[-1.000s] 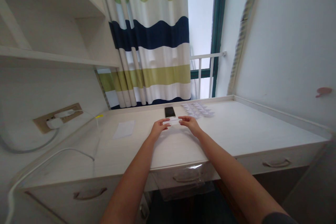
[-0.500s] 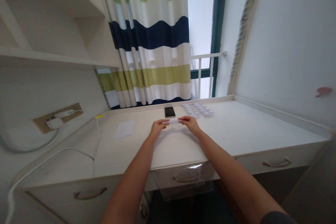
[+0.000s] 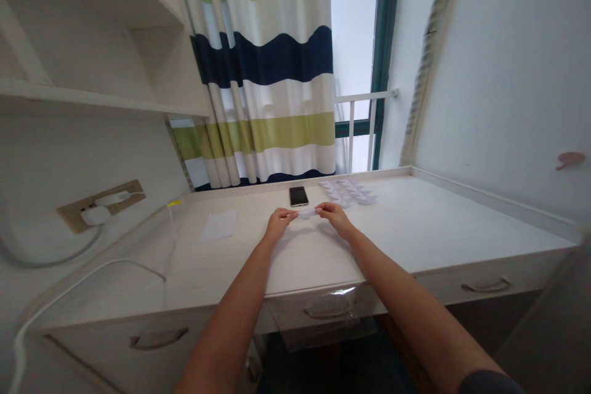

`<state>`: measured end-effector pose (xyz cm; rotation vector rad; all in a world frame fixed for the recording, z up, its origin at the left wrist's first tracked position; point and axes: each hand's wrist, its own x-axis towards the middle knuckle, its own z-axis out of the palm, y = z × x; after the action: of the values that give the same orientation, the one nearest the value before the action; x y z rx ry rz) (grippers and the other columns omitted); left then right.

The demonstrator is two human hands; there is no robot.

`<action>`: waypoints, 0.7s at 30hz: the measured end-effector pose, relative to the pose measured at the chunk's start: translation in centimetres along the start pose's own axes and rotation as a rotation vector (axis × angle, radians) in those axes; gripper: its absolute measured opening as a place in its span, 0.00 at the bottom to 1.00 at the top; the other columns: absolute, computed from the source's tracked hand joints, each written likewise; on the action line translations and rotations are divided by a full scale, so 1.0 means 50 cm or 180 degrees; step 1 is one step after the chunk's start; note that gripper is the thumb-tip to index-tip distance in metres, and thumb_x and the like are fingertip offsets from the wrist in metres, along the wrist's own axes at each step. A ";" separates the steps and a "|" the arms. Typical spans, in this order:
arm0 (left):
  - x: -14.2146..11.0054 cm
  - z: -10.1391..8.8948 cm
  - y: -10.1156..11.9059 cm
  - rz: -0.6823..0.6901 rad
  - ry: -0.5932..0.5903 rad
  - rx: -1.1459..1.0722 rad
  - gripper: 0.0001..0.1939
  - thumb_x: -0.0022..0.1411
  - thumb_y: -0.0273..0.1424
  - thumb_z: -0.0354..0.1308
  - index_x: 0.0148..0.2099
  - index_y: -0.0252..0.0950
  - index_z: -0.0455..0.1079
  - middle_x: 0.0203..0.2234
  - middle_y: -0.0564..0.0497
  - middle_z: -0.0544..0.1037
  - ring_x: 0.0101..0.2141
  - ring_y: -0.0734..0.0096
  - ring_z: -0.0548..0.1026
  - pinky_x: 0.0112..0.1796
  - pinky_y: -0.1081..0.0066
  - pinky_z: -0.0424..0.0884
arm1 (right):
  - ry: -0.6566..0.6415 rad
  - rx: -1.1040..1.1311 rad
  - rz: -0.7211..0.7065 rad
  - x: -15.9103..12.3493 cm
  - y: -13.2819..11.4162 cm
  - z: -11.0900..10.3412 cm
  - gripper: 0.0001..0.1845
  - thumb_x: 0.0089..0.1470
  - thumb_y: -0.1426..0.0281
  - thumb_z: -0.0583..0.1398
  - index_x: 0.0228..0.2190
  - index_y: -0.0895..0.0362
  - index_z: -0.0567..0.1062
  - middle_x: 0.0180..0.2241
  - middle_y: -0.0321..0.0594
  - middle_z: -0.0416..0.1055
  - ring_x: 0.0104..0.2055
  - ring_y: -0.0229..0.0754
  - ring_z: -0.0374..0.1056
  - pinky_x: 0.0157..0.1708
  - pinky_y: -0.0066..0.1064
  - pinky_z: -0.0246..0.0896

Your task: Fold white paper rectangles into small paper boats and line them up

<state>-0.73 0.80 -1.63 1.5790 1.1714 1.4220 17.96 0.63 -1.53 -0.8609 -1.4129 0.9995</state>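
A narrow white piece of paper [image 3: 306, 214] is stretched between my two hands, a little above the desk. My left hand [image 3: 279, 223] pinches its left end between thumb and fingers. At the other end, my right hand [image 3: 333, 215] grips it the same way. The strip bows slightly; its folds are too small to make out. Just beyond it lies a dark phone [image 3: 298, 196]. Several folded white paper pieces [image 3: 347, 192] sit in rows behind my right hand. Left of my left hand rests a stack of white paper sheets [image 3: 218, 225].
The white desk [image 3: 443, 215] has a raised rim at the back and right. A white cable [image 3: 111, 262] crosses its left side near a wall socket [image 3: 101, 204]. A shelf [image 3: 101, 98] overhangs at upper left, and a striped curtain [image 3: 281, 98] hangs behind.
The paper now bows and shows more of its face, where it was a straighter strip. My hands have shifted only slightly, and their fingers have moved at its ends.
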 end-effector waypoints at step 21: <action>-0.018 0.014 0.009 -0.0621 -0.0690 -0.0250 0.10 0.40 0.30 0.61 0.28 0.31 0.73 0.26 0.48 0.75 0.28 0.72 0.69 0.31 0.73 0.65 | -0.0510 -0.0986 -0.0169 -0.003 0.004 0.009 0.10 0.38 0.67 0.59 0.22 0.62 0.74 0.21 0.39 0.71 0.24 0.36 0.63 0.28 0.28 0.56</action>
<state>0.07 -0.13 -1.61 1.4795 1.0945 1.1274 17.52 0.53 -1.76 -0.9784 -1.7495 0.8357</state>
